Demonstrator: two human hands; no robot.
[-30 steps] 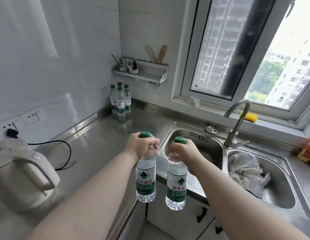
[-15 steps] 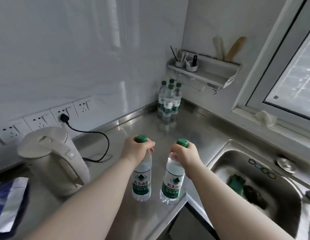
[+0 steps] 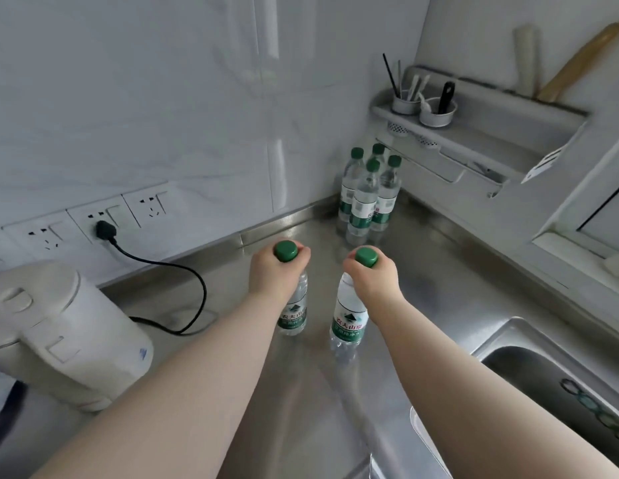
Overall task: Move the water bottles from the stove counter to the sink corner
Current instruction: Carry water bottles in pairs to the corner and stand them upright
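Note:
My left hand grips the neck of a clear water bottle with a green cap and green label. Beside it, my right hand holds a second, matching bottle the same way. Both bottles hang upright over the steel counter, a hand's width apart. Several more green-capped bottles stand clustered in the far corner where the two walls meet, ahead of my hands.
A white electric kettle stands at the left, its black cord plugged into a wall socket. A wall shelf with utensil cups hangs above the corner. The sink basin lies at the lower right.
My view has swung left and closer to the corner. Both hands have carried their bottles from over the sink's front edge to above the counter, nearer the clustered bottles.

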